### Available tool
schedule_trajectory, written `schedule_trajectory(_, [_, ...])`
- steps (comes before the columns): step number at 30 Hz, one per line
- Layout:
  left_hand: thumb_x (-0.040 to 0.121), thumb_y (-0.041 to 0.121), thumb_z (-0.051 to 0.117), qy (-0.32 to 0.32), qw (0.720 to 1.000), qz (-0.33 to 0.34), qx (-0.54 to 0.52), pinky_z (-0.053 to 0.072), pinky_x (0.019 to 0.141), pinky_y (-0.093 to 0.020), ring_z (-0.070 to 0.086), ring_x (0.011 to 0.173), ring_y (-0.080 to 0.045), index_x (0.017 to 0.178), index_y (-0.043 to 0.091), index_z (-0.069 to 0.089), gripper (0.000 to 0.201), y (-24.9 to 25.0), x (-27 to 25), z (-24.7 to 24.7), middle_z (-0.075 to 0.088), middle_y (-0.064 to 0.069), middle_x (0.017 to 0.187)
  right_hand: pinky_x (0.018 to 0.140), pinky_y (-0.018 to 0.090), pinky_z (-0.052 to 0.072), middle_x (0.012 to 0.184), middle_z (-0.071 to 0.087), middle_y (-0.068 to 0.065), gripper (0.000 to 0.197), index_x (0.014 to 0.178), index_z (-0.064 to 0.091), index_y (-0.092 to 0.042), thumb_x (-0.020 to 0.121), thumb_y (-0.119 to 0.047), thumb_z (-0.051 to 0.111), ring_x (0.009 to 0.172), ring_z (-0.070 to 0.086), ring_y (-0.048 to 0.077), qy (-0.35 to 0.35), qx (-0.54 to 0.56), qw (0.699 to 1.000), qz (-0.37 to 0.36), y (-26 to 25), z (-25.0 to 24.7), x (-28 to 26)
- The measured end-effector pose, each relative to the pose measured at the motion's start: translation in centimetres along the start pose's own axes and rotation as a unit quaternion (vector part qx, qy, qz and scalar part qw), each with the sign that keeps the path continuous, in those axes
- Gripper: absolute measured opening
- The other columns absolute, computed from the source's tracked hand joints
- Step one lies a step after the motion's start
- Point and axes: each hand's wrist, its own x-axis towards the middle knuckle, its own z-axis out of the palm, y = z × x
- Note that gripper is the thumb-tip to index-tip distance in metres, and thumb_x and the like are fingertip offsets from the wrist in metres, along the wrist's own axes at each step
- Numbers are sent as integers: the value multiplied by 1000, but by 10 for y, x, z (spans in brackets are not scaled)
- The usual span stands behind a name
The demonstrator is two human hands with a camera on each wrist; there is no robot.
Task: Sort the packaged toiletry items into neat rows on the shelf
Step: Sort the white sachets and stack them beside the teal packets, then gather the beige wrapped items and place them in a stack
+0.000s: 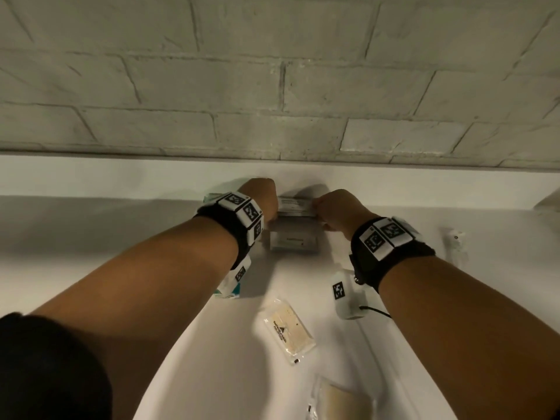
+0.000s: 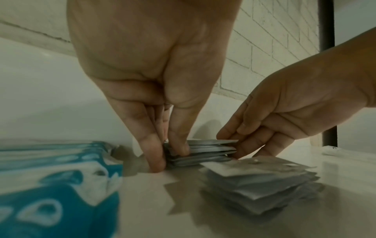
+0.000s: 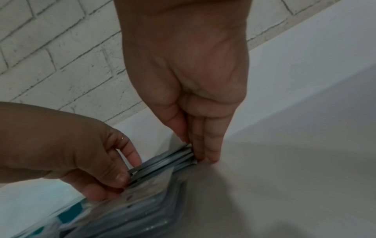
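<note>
Shelf [image 1: 121, 225], white, below brick wall [image 1: 272, 86]. We note both hands on the rear sachet stack [image 2: 205, 152] by the back lip — left hand [image 2: 154, 90] pinching its left edge, right hand [image 3: 189, 83] with straight fingers against its right edge. Front stack [image 2: 262, 182] just beside; teal packs [image 2: 57, 185] to the left.
</note>
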Motion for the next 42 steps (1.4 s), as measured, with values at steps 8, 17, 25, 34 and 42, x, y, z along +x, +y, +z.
schedule_trajectory(8, [85,24,69,87,995,40,-39,40,96,-38,52,119,-32,128,7,47,51,9,-47,-29,53,-15,130,95,41,51,135,54,15,39,134,49,-5,95,-8,50,118,57,30,-68,51,996,11,21,-17,-36])
schedule_trajectory(17, [81,33,65,-145,952,247,111,51,86,-38,59,103,-23,123,25,57,43,48,-182,15,62,2,117,81,31,45,114,63,0,28,106,64,-23,83,-39,68,98,58,19,-161,-163,968,-104,18,-12,-205])
schedule_trajectory(25, [79,50,66,-60,985,106,126,43,93,-39,47,116,-32,130,17,46,64,30,-224,66,50,-12,125,59,27,42,104,58,0,47,116,51,-15,80,-35,73,82,56,18,-121,-207,961,-137,40,46,-272])
schedule_trajectory(34, [87,37,64,-55,967,239,-66,39,72,-23,54,89,-10,98,27,59,16,32,-294,61,60,11,97,72,34,53,89,61,-6,23,96,56,-25,85,-6,55,83,64,20,-67,-27,993,-97,98,-12,-303])
schedule_trajectory(42, [89,29,62,-160,919,358,37,36,99,-23,44,122,-12,112,24,69,24,73,-325,81,48,9,133,74,29,44,112,48,-9,30,70,47,-34,74,-19,74,91,49,16,-133,-250,941,-186,140,22,-346])
